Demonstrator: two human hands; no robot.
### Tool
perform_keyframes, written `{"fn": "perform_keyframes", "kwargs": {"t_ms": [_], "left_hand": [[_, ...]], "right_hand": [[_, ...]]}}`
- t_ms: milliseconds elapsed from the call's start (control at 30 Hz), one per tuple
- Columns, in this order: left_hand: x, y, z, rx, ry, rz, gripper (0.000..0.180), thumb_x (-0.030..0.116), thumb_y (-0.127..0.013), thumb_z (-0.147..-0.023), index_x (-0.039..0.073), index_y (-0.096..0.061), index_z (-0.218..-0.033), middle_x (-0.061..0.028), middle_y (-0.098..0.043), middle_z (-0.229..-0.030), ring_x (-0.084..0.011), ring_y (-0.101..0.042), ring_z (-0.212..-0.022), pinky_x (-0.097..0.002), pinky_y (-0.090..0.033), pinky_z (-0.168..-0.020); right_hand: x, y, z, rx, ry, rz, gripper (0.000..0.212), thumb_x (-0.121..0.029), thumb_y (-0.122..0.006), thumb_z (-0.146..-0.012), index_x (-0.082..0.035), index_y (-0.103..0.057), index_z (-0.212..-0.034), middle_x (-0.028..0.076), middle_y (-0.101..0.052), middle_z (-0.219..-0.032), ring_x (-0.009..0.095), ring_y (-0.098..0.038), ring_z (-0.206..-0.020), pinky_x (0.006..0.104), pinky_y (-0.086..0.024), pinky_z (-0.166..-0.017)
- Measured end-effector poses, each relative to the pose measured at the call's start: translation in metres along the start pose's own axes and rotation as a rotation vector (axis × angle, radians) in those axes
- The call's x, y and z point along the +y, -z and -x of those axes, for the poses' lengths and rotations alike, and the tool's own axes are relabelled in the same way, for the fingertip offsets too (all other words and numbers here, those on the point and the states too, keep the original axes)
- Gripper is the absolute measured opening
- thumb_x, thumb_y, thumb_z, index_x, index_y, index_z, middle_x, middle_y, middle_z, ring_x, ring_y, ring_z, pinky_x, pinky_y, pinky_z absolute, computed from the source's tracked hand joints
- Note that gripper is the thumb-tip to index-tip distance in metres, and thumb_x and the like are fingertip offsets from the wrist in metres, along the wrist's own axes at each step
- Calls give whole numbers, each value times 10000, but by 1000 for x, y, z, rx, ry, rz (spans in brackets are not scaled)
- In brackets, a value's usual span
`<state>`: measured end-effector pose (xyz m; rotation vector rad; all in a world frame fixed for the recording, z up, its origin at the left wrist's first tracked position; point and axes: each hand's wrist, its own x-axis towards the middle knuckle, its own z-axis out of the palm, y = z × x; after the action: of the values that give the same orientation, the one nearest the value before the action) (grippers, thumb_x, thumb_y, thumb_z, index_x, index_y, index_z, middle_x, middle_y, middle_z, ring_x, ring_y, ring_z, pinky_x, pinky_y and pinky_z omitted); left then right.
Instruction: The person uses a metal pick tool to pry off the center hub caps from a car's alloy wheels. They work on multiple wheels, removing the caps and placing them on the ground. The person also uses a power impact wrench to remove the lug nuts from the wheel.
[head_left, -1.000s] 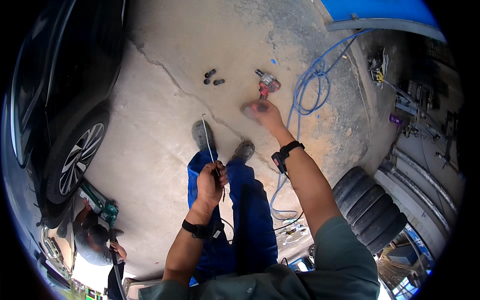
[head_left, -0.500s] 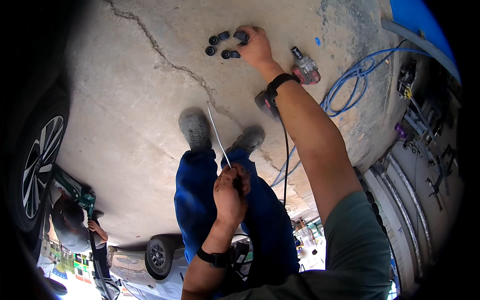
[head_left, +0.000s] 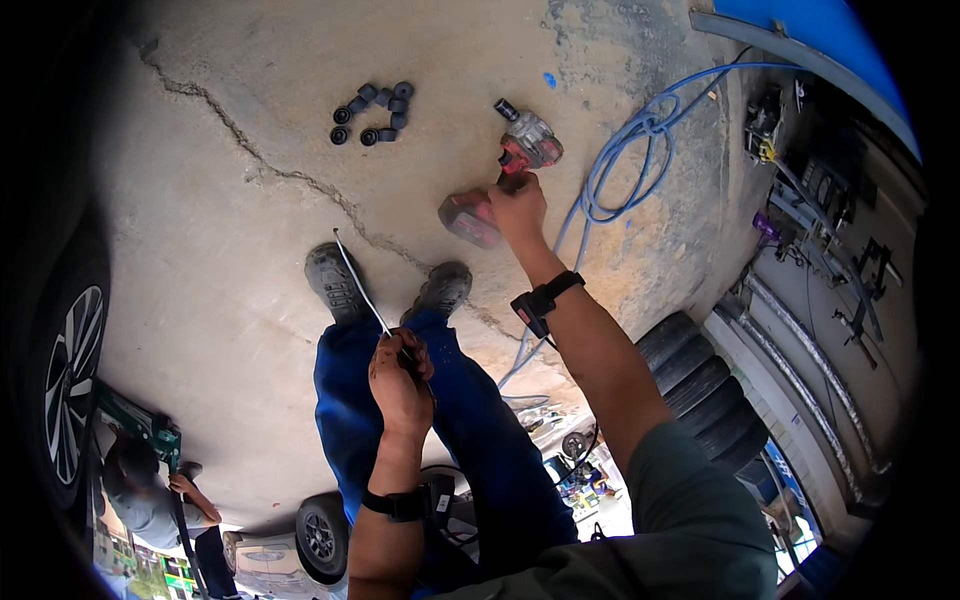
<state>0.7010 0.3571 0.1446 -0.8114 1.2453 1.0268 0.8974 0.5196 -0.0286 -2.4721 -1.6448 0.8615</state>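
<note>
My right hand [head_left: 518, 212] is wrapped round the handle of a red and grey cordless impact wrench [head_left: 532, 142], which lies on the concrete floor. A dark socket [head_left: 506, 109] sits on its nose. Closer to me, my left hand [head_left: 402, 385] is closed round the dark grip of a thin metal rod [head_left: 362, 287] with a bent tip. That rod slants up from between my knees toward my left shoe. Several short black cylindrical pieces [head_left: 369, 136], some showing hollow ends, lie in a broken ring on the floor, left of the wrench and apart from both hands.
A coiled blue hose [head_left: 590, 190] runs along the floor at right. Stacked tyres [head_left: 700, 390] stand beside my right arm. At left are a car wheel [head_left: 75, 370] and another person [head_left: 150, 495] at a green jack-like device [head_left: 150, 425]. A crack [head_left: 240, 140] crosses the concrete.
My right hand has left the black pieces and come back to the impact wrench, taking hold of its handle. My left hand keeps the rod. The view has shifted rightward.
</note>
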Motion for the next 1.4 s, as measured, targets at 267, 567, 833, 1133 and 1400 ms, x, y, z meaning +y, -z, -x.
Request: {"fn": "perform_keyframes", "kwargs": {"t_ms": [267,567,833,1133,1400], "left_hand": [[2,-17,7,-3,-49,-64,305,247,-466,-1020,84,-500,-765,-23,-448,-647,-109,-406,-564,-260,-296,-494],[-2,-5,14,-56,-187,-163,500,310,-627,-991,127,-389,-591,-7,-405,-556,-113,-357,-487,-273,-270,-472],[38,-13,162,-237,-439,-235,358,354,-585,-1014,4,-616,-1081,20,-489,-682,-75,-404,-595,-215,-304,-547],[25,27,421,-94,-883,-165,329,354,-473,-1067,53,-603,-1102,33,-491,-729,-47,-408,-613,-209,-304,-549],[-18,125,564,158,-1233,-112,204,193,-456,-1067,40,-555,-976,36,-453,-652,-51,-387,-594,-253,-337,-526]], "right_hand": [[76,-41,-65,-258,-575,-711,416,-188,-834,-725,19,-634,-1026,77,-658,-907,249,-604,-730,386,-494,-761],[10,31,5,-354,-595,-942,226,36,-719,-740,-48,-590,-906,57,-608,-723,173,-580,-591,360,-496,-497],[-83,238,175,-532,120,-656,214,-21,-748,-769,5,-642,-952,48,-677,-798,112,-618,-683,297,-511,-630],[-200,420,363,-679,850,-140,227,-103,-793,-706,-38,-721,-910,74,-735,-787,184,-707,-697,315,-549,-653],[-256,479,485,-1521,791,-120,370,-98,-829,-783,-51,-682,-1119,16,-707,-998,108,-627,-886,298,-530,-795]]}}
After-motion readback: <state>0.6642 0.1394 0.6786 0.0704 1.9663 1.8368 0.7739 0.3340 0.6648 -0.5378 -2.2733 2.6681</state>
